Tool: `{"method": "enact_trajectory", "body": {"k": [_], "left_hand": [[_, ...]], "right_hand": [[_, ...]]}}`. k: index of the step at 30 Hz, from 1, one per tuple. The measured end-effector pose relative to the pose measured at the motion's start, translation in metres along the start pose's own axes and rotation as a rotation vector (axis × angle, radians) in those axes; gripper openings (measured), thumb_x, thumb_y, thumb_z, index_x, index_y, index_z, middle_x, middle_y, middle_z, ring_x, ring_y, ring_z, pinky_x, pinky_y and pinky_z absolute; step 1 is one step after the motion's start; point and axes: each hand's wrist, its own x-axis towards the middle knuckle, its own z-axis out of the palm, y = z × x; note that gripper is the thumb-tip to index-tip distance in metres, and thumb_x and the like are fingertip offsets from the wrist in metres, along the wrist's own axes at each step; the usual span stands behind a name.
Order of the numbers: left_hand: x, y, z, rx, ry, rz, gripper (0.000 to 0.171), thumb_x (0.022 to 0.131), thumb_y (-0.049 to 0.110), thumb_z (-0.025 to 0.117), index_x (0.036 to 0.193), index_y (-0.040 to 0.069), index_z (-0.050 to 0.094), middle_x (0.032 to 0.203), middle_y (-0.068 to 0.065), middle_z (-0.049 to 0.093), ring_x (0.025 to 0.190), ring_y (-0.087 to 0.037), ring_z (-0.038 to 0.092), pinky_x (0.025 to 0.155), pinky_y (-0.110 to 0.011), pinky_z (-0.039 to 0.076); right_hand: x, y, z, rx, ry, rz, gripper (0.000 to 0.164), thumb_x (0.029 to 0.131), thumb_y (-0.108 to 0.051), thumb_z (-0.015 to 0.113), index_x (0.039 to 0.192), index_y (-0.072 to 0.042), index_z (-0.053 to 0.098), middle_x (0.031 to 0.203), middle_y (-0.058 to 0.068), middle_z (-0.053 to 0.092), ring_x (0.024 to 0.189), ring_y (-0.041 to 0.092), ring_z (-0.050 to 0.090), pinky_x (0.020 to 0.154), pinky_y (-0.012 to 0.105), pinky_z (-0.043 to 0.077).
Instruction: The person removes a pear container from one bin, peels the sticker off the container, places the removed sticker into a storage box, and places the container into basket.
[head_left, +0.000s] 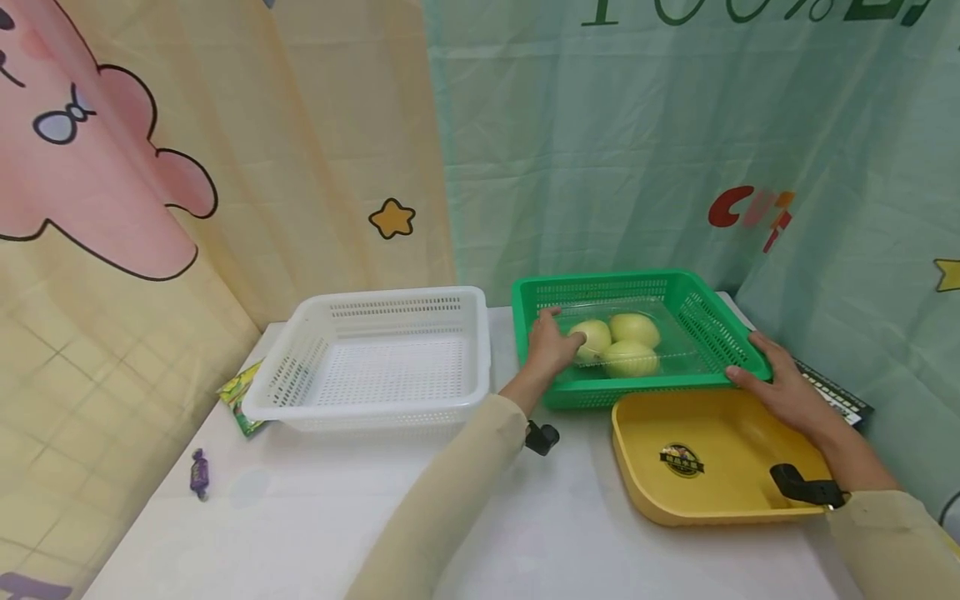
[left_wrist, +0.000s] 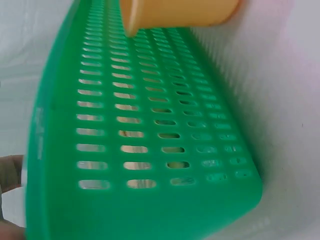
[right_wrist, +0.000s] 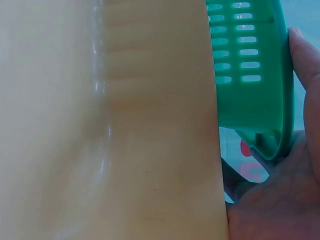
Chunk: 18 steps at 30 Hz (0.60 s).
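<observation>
In the head view a clear plastic box (head_left: pixel 678 350) with three pale yellow-green round fruits (head_left: pixel 632 358) sits in the green basket (head_left: pixel 720 333). My left hand (head_left: pixel 551 346) reaches over the basket's left part and pinches the box's left edge between thumb and fingers. At the basket's front right corner, my right hand (head_left: pixel 787 387) grips the rim, thumb in front. The right wrist view shows that hand (right_wrist: pixel 280 195) around the green corner (right_wrist: pixel 270 135). Only parts of the left fingers (left_wrist: pixel 10 172) show beyond the green wall (left_wrist: pixel 125 210) in the left wrist view.
A yellow basin (head_left: pixel 720 467) stands before the green basket. To the left is a white basket (head_left: pixel 390 412), with a green-yellow packet (head_left: pixel 242 396) beside it. A purple wrapped candy (head_left: pixel 199 475) lies near the table's left edge. Behind hangs a curtain (head_left: pixel 345 167). A dark printed item (head_left: pixel 832 396) lies right.
</observation>
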Motion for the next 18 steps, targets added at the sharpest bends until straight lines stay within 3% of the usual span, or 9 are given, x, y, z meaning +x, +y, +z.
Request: {"method": "enact_trajectory", "body": {"k": [9, 14, 18], "left_hand": [[-0.016, 0.003, -0.017, -0.122, -0.057, 0.009, 0.059, 0.089, 0.018, 0.061, 0.141, 0.014, 0.035, 0.149, -0.013, 0.034, 0.137, -0.03, 0.036, 0.107, -0.046, 0.038], [-0.025, 0.003, -0.033, -0.127, -0.105, 0.015, 0.057, 0.09, 0.023, 0.06, 0.141, 0.019, 0.035, 0.15, -0.009, 0.035, 0.137, -0.033, 0.036, 0.105, -0.049, 0.039], [-0.031, 0.002, -0.045, -0.125, -0.118, 0.041, 0.057, 0.09, 0.023, 0.061, 0.141, 0.018, 0.036, 0.149, -0.011, 0.037, 0.138, -0.033, 0.035, 0.106, -0.049, 0.039]], "right_hand": [[0.0, -0.001, 0.0, 0.008, 0.012, -0.008, 0.08, 0.098, -0.033, 0.047, 0.15, -0.002, -0.006, 0.153, 0.032, -0.013, 0.133, 0.06, 0.002, 0.099, 0.074, 0.012], [0.001, -0.003, -0.001, 0.012, 0.006, -0.007, 0.081, 0.098, -0.034, 0.047, 0.15, -0.002, -0.006, 0.153, 0.032, -0.013, 0.133, 0.06, 0.003, 0.098, 0.074, 0.013], [0.001, -0.003, -0.002, 0.011, 0.001, -0.001, 0.081, 0.098, -0.034, 0.047, 0.15, -0.001, -0.005, 0.153, 0.031, -0.014, 0.133, 0.06, 0.002, 0.098, 0.074, 0.013]]}}
